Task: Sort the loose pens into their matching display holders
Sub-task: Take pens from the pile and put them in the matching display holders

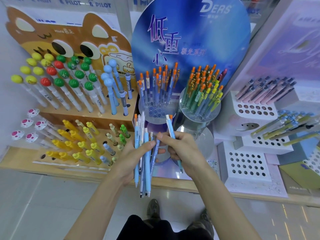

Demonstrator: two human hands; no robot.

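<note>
Pens [144, 158] fanned so I can pick.
My left hand [129, 158] grips them; my right hand [183, 149] holds one pen [170, 126] for the clear holder [155, 112] at twelve o'clock.

Blue pens [145, 153], upright, bunched

A wood-edged display shelf [173, 184] is seen running from 9 to 3 o'clock. At 10 o'clock a cat-shaped cardboard pen stand [52, 30] is set on it. At 12 o'clock a blue DERS display [199, 32] is stood just beside that. At 3 o'clock a white tiered holder [249, 178] is placed, with an olive box [297, 177] beside it at 4 o'clock.
</note>
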